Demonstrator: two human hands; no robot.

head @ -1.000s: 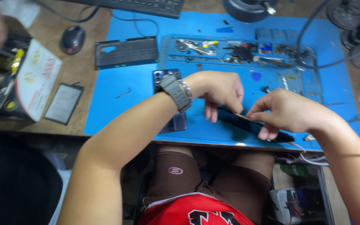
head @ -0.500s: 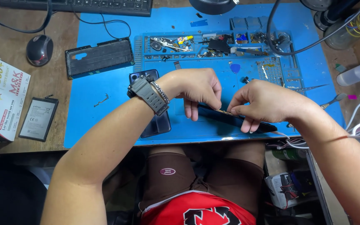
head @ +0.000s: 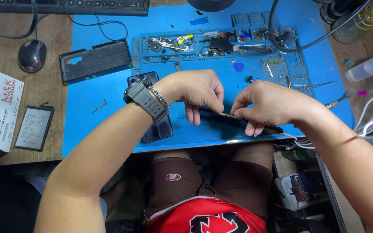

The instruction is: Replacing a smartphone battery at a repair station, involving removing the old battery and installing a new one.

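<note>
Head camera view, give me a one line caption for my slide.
Both hands, left hand and right hand, pinch a thin dark phone held on edge over a blue repair mat.

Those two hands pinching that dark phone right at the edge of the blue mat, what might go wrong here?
Three risks, I think. The phone lies close to the near edge of the mat, so a slip might send it off the bench. Both hands, left and right, pinch something small at its top edge; too much force might bend or tear it. The left forearm lies over a second phone, which it could nudge or scratch.
</note>
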